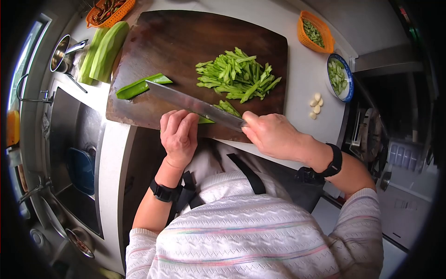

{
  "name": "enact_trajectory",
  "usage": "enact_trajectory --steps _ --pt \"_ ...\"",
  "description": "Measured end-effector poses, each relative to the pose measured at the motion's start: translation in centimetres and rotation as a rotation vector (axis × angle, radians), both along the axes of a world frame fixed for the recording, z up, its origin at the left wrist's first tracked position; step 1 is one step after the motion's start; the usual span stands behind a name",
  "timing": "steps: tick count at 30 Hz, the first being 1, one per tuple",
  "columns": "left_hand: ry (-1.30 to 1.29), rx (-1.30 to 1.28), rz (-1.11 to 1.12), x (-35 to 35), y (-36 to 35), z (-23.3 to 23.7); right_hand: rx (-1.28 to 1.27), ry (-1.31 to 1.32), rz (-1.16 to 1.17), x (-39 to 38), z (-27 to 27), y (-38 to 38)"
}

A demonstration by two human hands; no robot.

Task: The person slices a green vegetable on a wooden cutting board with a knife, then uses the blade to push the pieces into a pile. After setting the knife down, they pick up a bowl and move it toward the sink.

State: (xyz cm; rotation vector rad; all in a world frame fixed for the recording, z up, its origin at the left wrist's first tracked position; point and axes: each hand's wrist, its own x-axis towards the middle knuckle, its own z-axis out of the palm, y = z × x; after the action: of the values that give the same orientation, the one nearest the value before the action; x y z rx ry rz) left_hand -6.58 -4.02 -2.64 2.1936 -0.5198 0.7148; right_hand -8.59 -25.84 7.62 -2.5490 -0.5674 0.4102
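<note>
Right hand [269,132], gripping; left hand [179,132], curled, pressing down. Wooden chopping board [186,39], before both. Kitchen knife [197,104], in right hand. Sliced green strips [238,76], heaped on board. Green vegetable piece [205,120], under left hand, near board's front edge. Advisable: fingertips tucked, slices even.

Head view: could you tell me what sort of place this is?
A kitchen, probably a home one: a sink at the left, and a cutting board with cut greens, where the right hand holds a knife.
</note>
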Motion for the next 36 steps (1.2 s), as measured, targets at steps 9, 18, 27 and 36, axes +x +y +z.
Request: enact_trajectory --steps 9,18,27,36 --pt "0.012 -0.013 -0.012 0.0 -0.1 -0.1 -0.084 0.185 -0.014 -0.5 2.5 -0.8" --pt "0.007 -0.005 -0.022 0.2 0.1 0.3 -0.042 0.065 -0.047 0.8 -0.7 1.3" --pt "0.05 0.012 0.032 -0.1 1.4 0.1 -0.079 0.167 -0.047 0.2 0.9 0.0" --pt "0.044 0.022 0.015 0.0 1.4 0.2 -0.105 0.148 -0.047 -0.9 2.4 -0.1"
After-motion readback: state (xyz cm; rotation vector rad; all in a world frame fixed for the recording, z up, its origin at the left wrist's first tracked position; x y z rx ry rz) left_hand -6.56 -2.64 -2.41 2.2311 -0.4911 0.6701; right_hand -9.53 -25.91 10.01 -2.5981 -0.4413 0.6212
